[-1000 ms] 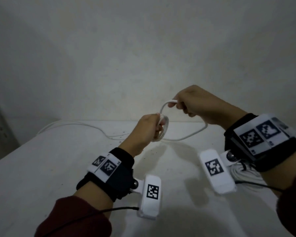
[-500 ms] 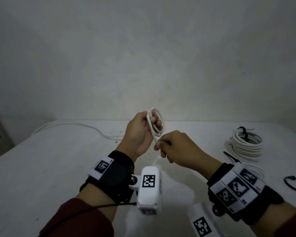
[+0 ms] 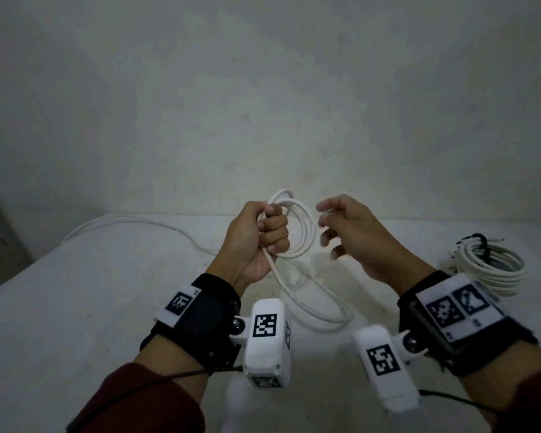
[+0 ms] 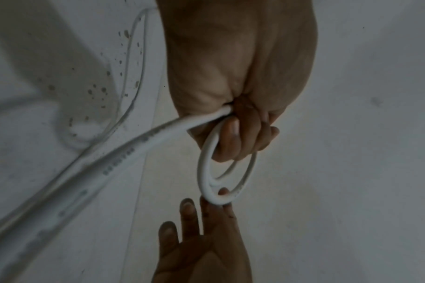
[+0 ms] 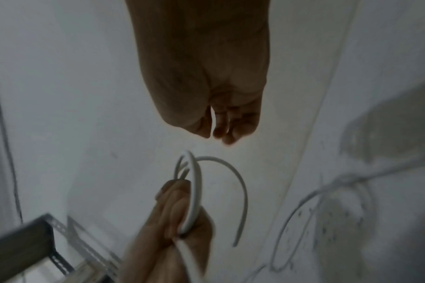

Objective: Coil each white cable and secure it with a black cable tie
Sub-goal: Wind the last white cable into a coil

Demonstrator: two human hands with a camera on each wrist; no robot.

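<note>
left hand (image 3: 260,235): fist wrapped round a few loops of white cable (image 3: 303,232), held up over the table (image 3: 75,307)
right hand (image 3: 356,232): fingers loose and spread, beside the loops, gripping nothing
tail: sags onto the table
</note>
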